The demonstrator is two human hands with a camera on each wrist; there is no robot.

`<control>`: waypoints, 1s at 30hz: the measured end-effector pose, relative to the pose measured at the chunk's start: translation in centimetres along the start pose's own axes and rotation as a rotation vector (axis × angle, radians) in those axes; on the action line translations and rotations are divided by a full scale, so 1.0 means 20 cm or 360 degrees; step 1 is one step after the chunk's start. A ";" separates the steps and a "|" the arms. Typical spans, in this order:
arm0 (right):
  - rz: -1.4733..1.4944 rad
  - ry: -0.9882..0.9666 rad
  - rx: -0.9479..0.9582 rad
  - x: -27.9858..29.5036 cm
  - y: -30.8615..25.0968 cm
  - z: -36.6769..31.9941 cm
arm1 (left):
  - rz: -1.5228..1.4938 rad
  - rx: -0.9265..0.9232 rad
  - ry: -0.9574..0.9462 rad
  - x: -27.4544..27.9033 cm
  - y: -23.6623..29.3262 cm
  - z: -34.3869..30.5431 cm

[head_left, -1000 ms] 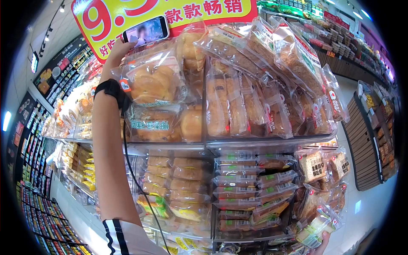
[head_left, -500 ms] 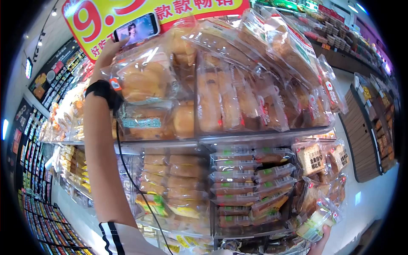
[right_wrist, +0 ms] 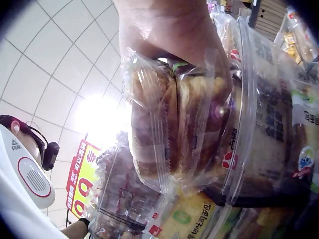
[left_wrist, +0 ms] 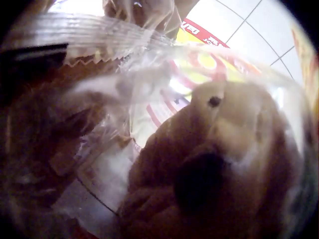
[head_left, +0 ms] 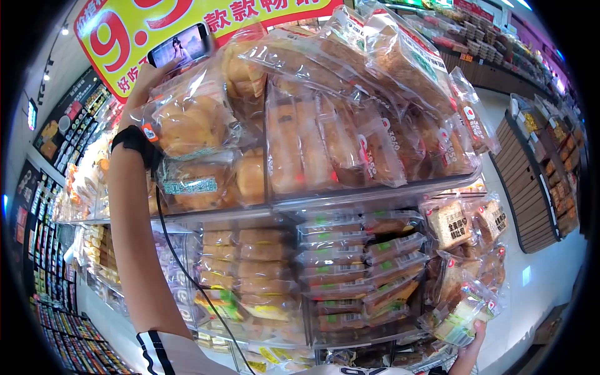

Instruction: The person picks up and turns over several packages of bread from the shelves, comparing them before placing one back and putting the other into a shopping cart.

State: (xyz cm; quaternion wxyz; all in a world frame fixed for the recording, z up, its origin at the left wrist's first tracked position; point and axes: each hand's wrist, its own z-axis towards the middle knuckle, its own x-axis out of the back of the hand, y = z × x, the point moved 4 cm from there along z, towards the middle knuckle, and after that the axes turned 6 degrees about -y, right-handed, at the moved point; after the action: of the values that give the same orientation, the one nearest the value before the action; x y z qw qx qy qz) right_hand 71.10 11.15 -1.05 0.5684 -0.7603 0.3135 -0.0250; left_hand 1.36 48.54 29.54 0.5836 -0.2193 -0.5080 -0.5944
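Note:
My left hand (head_left: 149, 76) reaches over the upper shelf and holds a smartphone (head_left: 180, 49) sideways, its lit screen showing a figure. Part of that hand is hidden behind a clear bag of round buns (head_left: 190, 125). The left wrist view is filled by a bagged bun (left_wrist: 234, 134) up close; the phone is out of that view. At lower right, my right hand (head_left: 477, 340) grips clear-wrapped sliced bread (head_left: 461, 322) with a green and white label. In the right wrist view, the right hand (right_wrist: 169, 30) comes down over two slim wrapped bread portions (right_wrist: 154, 124) side by side.
Long bagged loaves (head_left: 369, 144) crowd the upper shelf on the right. Stacked bread packs (head_left: 331, 269) fill the tiers below. A yellow and red price sign (head_left: 125, 37) stands behind. A black cable (head_left: 187, 275) hangs from the left wrist. Another display stand (head_left: 531, 181) is across the aisle.
The head view has shifted, so shelves, sign and left arm sit farther left. The phone stays in the left hand, its screen picture changed. The right hand keeps its grip on the wrapped bread.

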 end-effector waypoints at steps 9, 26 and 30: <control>-0.0073 0.0069 0.0016 0.00 0.01 -0.01 | -0.0790 -0.0116 -0.0136 0.00 0.10 -0.23; -0.0058 -0.0069 0.0107 0.05 0.04 0.04 | -0.1073 -0.0319 -0.0214 -0.06 0.03 -0.12; -0.0076 0.0031 0.0093 0.00 0.03 0.01 | -0.0282 0.0023 -0.0056 -0.04 -0.05 0.03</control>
State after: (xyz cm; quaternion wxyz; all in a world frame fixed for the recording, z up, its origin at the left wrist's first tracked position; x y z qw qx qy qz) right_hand 71.05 11.24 -1.61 0.5864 -0.7504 0.3001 -0.0551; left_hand 0.29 49.26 28.81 0.5212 -0.1798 -0.5398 -0.6361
